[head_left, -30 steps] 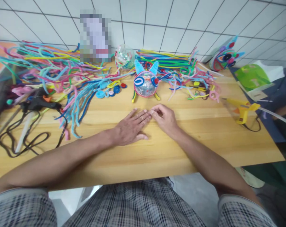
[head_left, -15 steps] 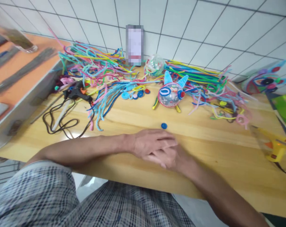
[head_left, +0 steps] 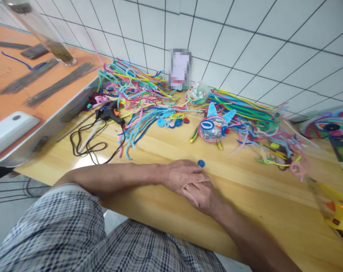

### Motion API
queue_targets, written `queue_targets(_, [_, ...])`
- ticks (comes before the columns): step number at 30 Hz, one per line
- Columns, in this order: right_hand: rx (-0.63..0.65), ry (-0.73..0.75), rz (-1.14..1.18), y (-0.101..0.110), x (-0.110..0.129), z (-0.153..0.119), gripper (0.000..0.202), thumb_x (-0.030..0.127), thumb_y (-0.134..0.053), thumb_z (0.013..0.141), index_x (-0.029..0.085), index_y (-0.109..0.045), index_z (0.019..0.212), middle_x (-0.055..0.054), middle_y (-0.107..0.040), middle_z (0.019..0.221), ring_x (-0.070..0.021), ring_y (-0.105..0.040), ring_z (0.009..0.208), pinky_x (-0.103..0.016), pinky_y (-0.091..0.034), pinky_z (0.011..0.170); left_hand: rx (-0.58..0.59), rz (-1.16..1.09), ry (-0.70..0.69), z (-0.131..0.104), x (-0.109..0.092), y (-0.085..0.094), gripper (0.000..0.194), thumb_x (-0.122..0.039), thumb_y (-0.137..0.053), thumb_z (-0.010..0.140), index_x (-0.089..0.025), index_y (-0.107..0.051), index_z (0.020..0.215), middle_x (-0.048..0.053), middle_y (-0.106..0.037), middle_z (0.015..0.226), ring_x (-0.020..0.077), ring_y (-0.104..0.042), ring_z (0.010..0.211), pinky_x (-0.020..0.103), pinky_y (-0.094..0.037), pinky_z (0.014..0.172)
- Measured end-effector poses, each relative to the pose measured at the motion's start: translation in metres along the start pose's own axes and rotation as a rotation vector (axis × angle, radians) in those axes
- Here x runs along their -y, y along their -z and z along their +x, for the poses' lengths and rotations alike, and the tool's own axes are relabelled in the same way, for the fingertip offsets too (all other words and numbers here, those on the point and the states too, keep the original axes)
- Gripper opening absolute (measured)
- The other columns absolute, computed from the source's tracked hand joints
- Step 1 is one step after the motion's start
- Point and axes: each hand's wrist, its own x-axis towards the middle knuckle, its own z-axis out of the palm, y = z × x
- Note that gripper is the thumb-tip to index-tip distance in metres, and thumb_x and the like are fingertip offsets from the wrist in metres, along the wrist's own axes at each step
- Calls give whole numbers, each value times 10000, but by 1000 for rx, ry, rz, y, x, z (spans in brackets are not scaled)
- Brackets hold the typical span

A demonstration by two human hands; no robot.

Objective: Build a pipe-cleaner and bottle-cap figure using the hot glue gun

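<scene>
Here, left hand (head_left: 180, 175) and right hand (head_left: 202, 196) meet, fingers pressed together; table edge (head_left: 171, 227) near, blue disc (head_left: 201, 163) beyond.

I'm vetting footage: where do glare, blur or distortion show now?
Head view: bright glare on the wooden table beyond the left forearm; head view, right edge: the yellow glue gun looks soft and stretched; head view, centre: left hand and right hand fairly clear; head view, top: the phone-shaped item is pixelated, lines on the tiled wall slant.

Smooth wooden tabletop (head_left: 160, 151), glossy clear-plastic creature (head_left: 212, 132), fuzzy pipe cleaners (head_left: 242, 108), matt blue disc (head_left: 201, 163), smooth wall tiles (head_left: 211, 37)
</scene>
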Motion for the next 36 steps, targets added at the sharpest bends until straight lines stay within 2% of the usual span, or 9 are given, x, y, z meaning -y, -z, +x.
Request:
queue_targets(9, [-86, -21, -18, -4, -4, 4, 313, 174, -489, 1074, 216, -745, 899, -47, -762, 772, -205, -701, 730, -359, -585, 680, -17, 49, 6, 0, 12, -5, 844, -799, -621, 946, -132, -624, 1463, 211, -748, 1279, 326, -707, 1159, 454, -565, 1008])
queue_targets(14, [-105, -96, 7, 1, -7, 10, 242, 137, -537, 1030, 226, -741, 1125, -72, -810, 941, -228, -755, 862, -384, -623, 787, -84, 12, 40, -1, 20, 1, 734, -741, -562, 1007, -137, -644, 1415, 214, -761, 1284, 324, -715, 1172, 464, -556, 999])
queue_targets(18, [-107, -191, 53, 6, -8, 12, 261, 85, -588, 998, 255, -710, 1154, -59, -805, 978, -229, -764, 912, -408, -636, 832, -331, -54, 162, 0, 25, 26, 551, -609, -434, 1108, -164, -702, 1293, 174, -791, 1196, 274, -729, 1141, 434, -562, 989])
queue_targets(20, [-95, -204, 80, 6, -8, 12, 229, 74, -612, 997, 245, -692, 1127, -59, -805, 985, -223, -766, 933, -412, -644, 864, -486, -51, 333, 1, 32, 49, 463, -499, -417, 1134, -169, -741, 1157, 138, -804, 1072, 237, -739, 1025, 392, -561, 939])
queue_targets(22, [-89, -197, 102, 7, -7, 12, 208, 65, -617, 998, 234, -678, 1104, -59, -804, 983, -216, -765, 940, -409, -647, 886, -558, -14, 521, 3, 43, 77, 383, -409, -471, 1111, -167, -754, 1025, 101, -792, 963, 203, -715, 889, 337, -542, 841])
queue_targets(25, [-88, -199, 112, 8, -6, 12, 197, 64, -615, 1003, 232, -675, 1086, -53, -800, 965, -203, -761, 919, -387, -646, 879, -430, 37, 746, -1, 61, 116, 258, -291, -562, 1027, -167, -763, 925, 58, -783, 880, 182, -683, 797, 293, -506, 775])
queue_targets(28, [-80, -209, 109, 9, -5, 13, 193, 72, -602, 1009, 236, -687, 1067, -48, -799, 951, -194, -761, 904, -366, -642, 861, -260, 162, 878, -12, 75, 135, 221, -237, -581, 970, -170, -791, 963, 67, -796, 931, 213, -710, 861, 302, -502, 795])
queue_targets(32, [-66, -214, 111, 10, -5, 14, 179, 83, -598, 1015, 231, -695, 1045, -48, -799, 933, -196, -760, 886, -366, -640, 844, -49, 312, 935, -24, 84, 126, 286, -293, -574, 1011, -185, -779, 1180, 106, -787, 1111, 262, -730, 1018, 324, -520, 840])
queue_targets(36, [-68, -214, 110, 10, -5, 13, 180, 80, -591, 1022, 229, -690, 1049, -50, -799, 933, -196, -761, 889, -369, -645, 838, 65, 419, 932, -26, 85, 111, 384, -312, -547, 1046, -212, -700, 1383, 127, -740, 1242, 285, -735, 1087, 343, -535, 871])
